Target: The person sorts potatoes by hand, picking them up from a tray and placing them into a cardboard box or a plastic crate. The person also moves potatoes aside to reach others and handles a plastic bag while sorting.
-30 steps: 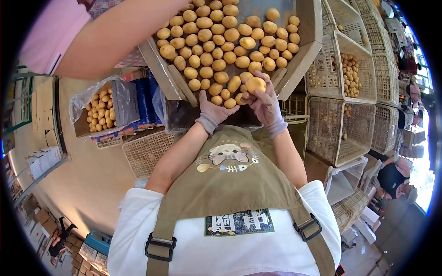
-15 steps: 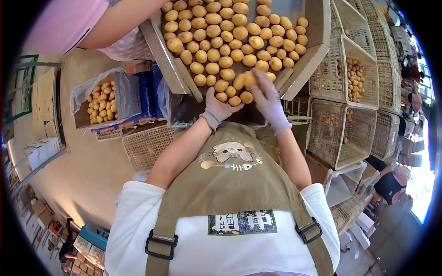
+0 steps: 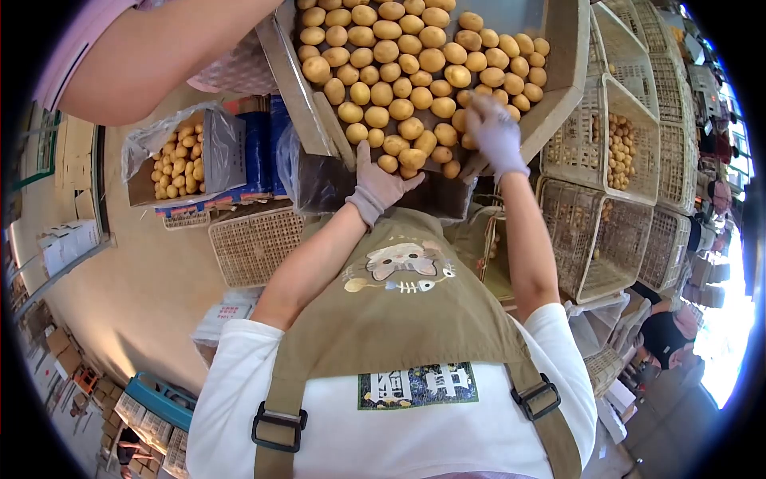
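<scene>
Many small yellow potatoes (image 3: 387,52) lie spread over a sloping tray with raised sides (image 3: 558,88). At the tray's narrow near mouth, my gloved left hand (image 3: 381,184) is open, thumb and fingers apart, beside the lowest potatoes. My gloved right hand (image 3: 496,136) reaches over the right part of the potatoes, near the right side board. Its fingers point down among them and are smeared by motion, so I cannot tell whether they grip one. Below the mouth stands a box (image 3: 435,197) with a clear plastic liner, partly hidden by my left hand and apron.
Another person's arm (image 3: 167,60) extends along the tray's left side. A lined carton of potatoes (image 3: 227,152) stands at left, near an upturned plastic crate (image 3: 254,247). Stacked crates (image 3: 586,239) line the right side, one holding potatoes (image 3: 621,152).
My right hand has moved from the tray's mouth up and right over the potatoes. The left hand stays at the mouth, where the potatoes have shifted. The view has moved slightly.
</scene>
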`<state>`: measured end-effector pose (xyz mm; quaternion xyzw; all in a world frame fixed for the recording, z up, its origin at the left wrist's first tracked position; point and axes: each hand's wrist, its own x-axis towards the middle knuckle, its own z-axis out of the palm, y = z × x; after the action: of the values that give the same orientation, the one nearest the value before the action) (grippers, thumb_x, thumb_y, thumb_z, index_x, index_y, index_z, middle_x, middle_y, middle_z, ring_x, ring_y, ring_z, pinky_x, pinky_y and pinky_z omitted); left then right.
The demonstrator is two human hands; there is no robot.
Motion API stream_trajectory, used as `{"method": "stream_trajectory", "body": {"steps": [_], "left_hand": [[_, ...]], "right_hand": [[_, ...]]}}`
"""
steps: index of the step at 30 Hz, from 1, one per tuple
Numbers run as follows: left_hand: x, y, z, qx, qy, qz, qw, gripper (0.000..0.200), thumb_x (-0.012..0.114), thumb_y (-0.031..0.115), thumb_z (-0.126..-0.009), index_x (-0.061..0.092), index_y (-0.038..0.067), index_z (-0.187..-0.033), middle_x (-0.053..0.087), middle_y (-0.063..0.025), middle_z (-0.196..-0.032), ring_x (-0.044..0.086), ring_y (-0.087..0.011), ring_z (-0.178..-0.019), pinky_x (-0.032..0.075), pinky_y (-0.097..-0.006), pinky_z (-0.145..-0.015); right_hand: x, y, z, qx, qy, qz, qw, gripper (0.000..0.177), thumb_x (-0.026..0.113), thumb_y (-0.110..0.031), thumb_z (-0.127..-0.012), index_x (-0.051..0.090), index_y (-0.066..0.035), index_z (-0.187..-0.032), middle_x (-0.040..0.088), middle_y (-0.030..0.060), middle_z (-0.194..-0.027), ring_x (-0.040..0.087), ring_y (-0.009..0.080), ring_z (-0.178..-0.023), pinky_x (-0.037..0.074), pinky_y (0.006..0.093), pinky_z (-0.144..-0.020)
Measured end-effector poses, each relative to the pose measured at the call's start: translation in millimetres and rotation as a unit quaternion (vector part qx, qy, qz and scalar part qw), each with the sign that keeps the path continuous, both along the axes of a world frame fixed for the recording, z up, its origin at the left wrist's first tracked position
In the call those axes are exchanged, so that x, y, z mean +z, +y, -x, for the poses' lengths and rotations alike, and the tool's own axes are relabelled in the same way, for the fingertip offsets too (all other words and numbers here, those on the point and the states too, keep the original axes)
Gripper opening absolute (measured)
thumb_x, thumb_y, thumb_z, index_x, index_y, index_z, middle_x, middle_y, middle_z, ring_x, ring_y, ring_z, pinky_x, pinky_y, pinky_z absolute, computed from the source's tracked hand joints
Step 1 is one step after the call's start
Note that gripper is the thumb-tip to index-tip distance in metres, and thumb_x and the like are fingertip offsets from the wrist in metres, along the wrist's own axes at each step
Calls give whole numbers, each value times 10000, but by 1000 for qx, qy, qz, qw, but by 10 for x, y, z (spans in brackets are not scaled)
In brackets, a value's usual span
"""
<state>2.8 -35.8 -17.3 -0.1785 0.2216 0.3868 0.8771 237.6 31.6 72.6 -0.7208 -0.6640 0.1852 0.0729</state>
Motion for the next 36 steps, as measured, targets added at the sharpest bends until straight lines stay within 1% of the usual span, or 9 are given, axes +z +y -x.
{"method": "stream_trajectory", "body": {"steps": [6, 12, 17, 20, 25, 26, 28, 30, 36], "left_hand": [[-132, -20, -12, -11, -17, -26, 999, 877, 395, 761, -879, 305, 176, -1526, 312, -76, -1584, 311, -331, -1446, 292, -666, -1098], [-70, -9, -3, 1, -35, -1, 999, 818, 406, 744, -889, 343, 207, -1504, 314, -53, -1582, 313, -321, -1438, 267, -655, -1094], [-39, 5, -2, -1, -21, -12, 1000, 822, 402, 736, -896, 327, 199, -1514, 303, -64, -1587, 286, -321, -1456, 265, -667, -1097], [-22, 15, 0, 0, -16, -8, 1000, 827, 391, 723, -907, 307, 178, -1523, 283, -84, -1596, 271, -326, -1463, 263, -685, -1101], [-65, -25, 2, -2, -33, -7, 999, 848, 407, 743, -892, 312, 185, -1523, 298, -66, -1592, 289, -311, -1460, 254, -658, -1115], [-62, 8, -20, -5, -30, 1, 1000, 855, 415, 752, -884, 318, 191, -1521, 310, -61, -1587, 300, -305, -1457, 254, -648, -1116], [-68, 2, -50, -14, -15, 4, 1000, 871, 421, 760, -875, 319, 183, -1520, 314, -63, -1584, 303, -298, -1456, 259, -646, -1116], [-143, 24, -65, -20, -14, 6, 1000, 877, 425, 765, -870, 322, 182, -1518, 316, -64, -1583, 304, -295, -1455, 259, -645, -1117], [-40, 17, 4, -14, -19, 3, 1000, 807, 359, 708, -921, 324, 160, -1514, 332, -94, -1575, 319, -321, -1446, 298, -684, -1088]], "right_hand": [[47, 448, 157, -25, -164, 167, 972, 483, 492, -330, -913, 563, -161, -1361, 506, 195, -1374, 566, 354, -1218, 485, 459, -975], [152, 415, -6, -21, -60, 175, 983, 642, 711, -447, -784, 554, -134, -1322, 498, 210, -1356, 555, 360, -1221, 474, 445, -988], [-135, 301, -302, 16, 45, 107, 993, 413, 692, -257, -839, 592, -119, -1215, 561, 167, -1262, 593, 347, -1138, 482, 427, -955], [311, 24, -236, 112, -32, -24, 993, 360, 684, -211, -845, 603, -115, -1183, 603, 157, -1205, 623, 336, -1058, 500, 421, -912], [655, -46, -1019, -160, -197, -218, 942, 388, 657, -113, -851, 620, -93, -1237, 630, 142, -1219, 649, 323, -1060, 538, 413, -906], [508, 11, -1111, -121, -258, -259, 923, 403, 649, -94, -854, 615, -89, -1256, 654, 133, -1195, 661, 316, -1050, 539, 399, -913], [357, 103, -647, -74, -31, -153, 985, 362, 609, -196, -912, 593, -87, -1257, 679, 159, -1152, 675, 334, -1003, 532, 427, -892], [127, 325, -197, -63, -113, 13, 992, 485, 559, -320, -941, 467, -117, -1372, 668, 188, -1163, 668, 379, -981, 532, 466, -854], [-48, 528, -21, -137, -28, 1, 990, 664, 621, -324, -873, 388, -168, -1475, 565, 216, -1303, 619, 370, -1111, 505, 463, -922]]}}
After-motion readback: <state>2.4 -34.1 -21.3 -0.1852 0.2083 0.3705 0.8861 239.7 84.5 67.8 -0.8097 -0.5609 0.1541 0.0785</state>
